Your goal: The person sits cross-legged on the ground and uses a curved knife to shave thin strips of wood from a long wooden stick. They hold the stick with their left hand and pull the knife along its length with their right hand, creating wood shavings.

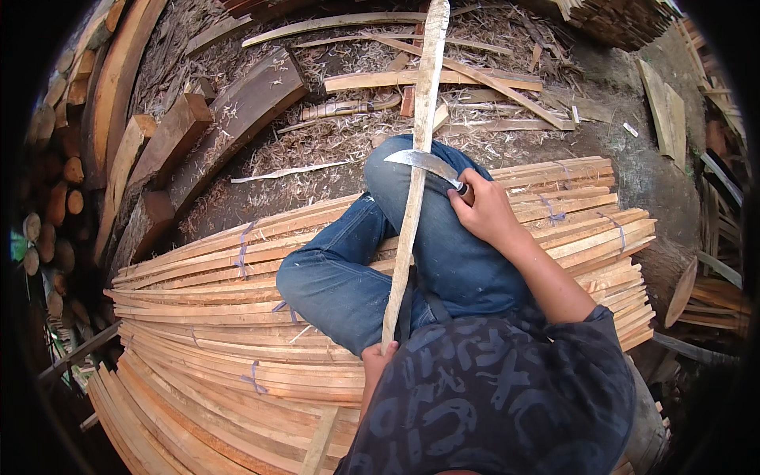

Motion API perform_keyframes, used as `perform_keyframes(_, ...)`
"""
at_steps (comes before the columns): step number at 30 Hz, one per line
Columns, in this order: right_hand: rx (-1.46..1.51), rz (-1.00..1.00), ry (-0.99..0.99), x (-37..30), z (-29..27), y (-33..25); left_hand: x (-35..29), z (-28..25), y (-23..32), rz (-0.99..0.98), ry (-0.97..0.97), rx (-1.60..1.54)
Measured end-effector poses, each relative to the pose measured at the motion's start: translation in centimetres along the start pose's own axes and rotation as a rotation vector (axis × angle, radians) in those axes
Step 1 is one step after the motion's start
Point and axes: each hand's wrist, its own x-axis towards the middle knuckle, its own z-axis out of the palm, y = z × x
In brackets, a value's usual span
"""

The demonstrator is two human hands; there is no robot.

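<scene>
A long, pale strip of wood (423,103) runs from near my waist up across my raised knee and on past the far side. My left hand (377,356) is closed round its near end, close to my body; part of that hand is hidden by my shirt. In my right hand (484,207) is a curved knife (423,161) with a dark handle. Its blade points left and crosses the strip above my knee. From this view I cannot tell whether the edge touches the wood.
I sit on bundled wooden slats (206,309) tied with purple string (255,378). Beyond lie wood shavings (356,59), loose strips (475,79) and thick dark timbers (245,119). Stacked logs (55,206) stand at the left; more boards (666,115) are on the right.
</scene>
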Motion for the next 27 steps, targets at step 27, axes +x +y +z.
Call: perform_keyframes(27, -0.772, -0.077, 0.254, 11.9, -6.6, 2.8, -0.4, 1.3, -1.3, 0.161, 0.300, 0.202)
